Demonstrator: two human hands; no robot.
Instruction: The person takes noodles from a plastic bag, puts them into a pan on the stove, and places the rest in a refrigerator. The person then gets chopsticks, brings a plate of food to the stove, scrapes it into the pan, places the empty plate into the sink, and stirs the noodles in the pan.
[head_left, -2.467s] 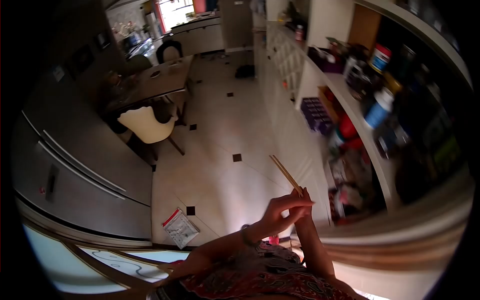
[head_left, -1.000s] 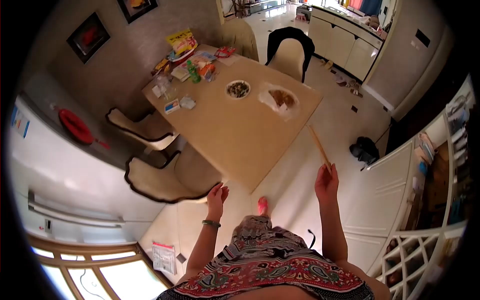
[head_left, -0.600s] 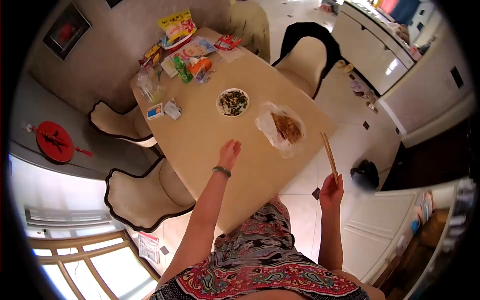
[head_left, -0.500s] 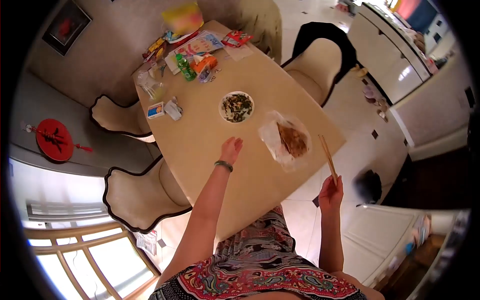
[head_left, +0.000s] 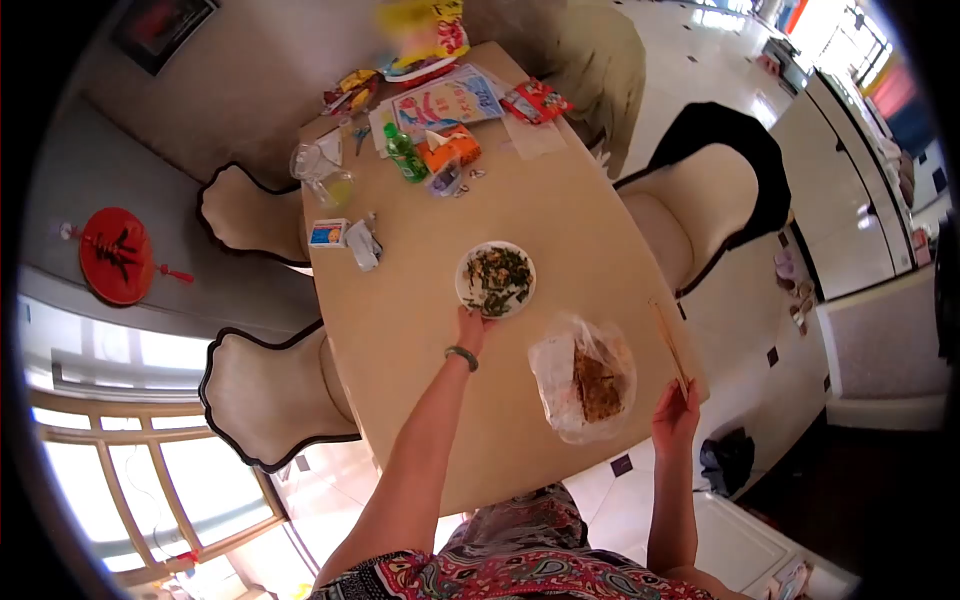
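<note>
A white plate of chopped green food [head_left: 496, 280] stands on the wooden table [head_left: 400, 330]. My left hand [head_left: 471, 332], with a bracelet at its wrist, is at the plate's near rim; the fingers are closed on the rim, partly hidden under it. To the right of the plate lies brown flat food [head_left: 600, 384] in a clear plastic bag [head_left: 556, 384]. My right hand [head_left: 677, 410], at the table's right edge, holds a pair of thin wooden chopsticks [head_left: 669, 343] pointing up and away.
Toward the far left of the table are a green bottle [head_left: 404, 153], an orange tissue pack [head_left: 450, 148], a glass jug [head_left: 325, 178] and a small box [head_left: 328, 233]. Chairs stand left [head_left: 270, 395] and right [head_left: 700, 200]. A black bag [head_left: 727, 461] lies on the floor.
The view has moved in over the table. My left hand has gone from bare tabletop to the plate's rim. My right hand still holds the chopsticks, now at the table's edge.
</note>
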